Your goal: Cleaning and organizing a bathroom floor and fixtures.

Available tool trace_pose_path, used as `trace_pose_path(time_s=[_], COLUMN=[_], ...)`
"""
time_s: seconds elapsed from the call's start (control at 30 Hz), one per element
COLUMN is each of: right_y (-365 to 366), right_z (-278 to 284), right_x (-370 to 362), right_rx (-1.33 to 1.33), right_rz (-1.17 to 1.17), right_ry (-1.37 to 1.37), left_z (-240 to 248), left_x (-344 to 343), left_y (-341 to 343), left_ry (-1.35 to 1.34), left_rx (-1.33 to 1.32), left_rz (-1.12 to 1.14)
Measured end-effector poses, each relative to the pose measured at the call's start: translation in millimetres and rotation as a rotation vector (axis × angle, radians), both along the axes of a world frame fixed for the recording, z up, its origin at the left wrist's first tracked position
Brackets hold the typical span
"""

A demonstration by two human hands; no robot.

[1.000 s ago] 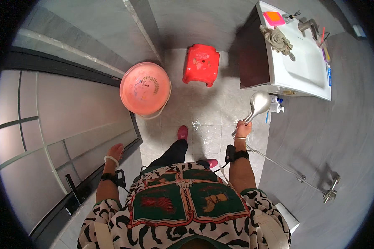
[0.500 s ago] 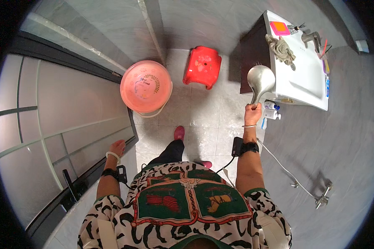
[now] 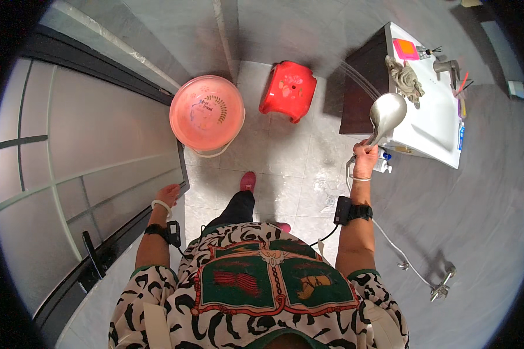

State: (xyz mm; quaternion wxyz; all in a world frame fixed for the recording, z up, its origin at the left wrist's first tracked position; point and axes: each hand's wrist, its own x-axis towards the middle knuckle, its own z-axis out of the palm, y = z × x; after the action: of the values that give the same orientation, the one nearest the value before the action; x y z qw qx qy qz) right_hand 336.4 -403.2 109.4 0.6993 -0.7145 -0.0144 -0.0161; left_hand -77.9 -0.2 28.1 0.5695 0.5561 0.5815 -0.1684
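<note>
Right hand grips shiny silver shower head

Shower head in right hand

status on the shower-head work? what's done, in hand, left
Done: the floor tiles look wet in patches. In hand: the right hand grips the silver shower head, raised by the white sink, hose trailing to the wall fitting. No spray is visible. The left hand rests on the glass door's edge. What's left can't be judged.
</note>
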Motion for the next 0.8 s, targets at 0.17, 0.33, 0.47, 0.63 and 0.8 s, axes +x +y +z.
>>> trace_pose_path(time_s=[0.17,0.33,0.47,0.63,0.8], right_y=[-5,-9,5,32,33], right_z=[5,0,6,16,8], right_x=[-6,-12,-13,-16,-12], right_rx=[-0.203,-0.211,-0.065,0.010,-0.302], right_rz=[0.033,0.010,0.068,0.130,0.087], right_ry=[-0.025,0.029,0.079,0.136,0.000], left_z=[-15,-12,-13,-25,-32], left_x=[-6,1,-2,-9,-1], left_y=[0,-3,-2,3,9], left_ry=[0.013,0.017,0.022,0.020,-0.064], left_rx=[-0.024,-0.015,0.010,0.019,0.024], left_rz=[0.006,-0.001,-0.004,-0.064,-0.162])
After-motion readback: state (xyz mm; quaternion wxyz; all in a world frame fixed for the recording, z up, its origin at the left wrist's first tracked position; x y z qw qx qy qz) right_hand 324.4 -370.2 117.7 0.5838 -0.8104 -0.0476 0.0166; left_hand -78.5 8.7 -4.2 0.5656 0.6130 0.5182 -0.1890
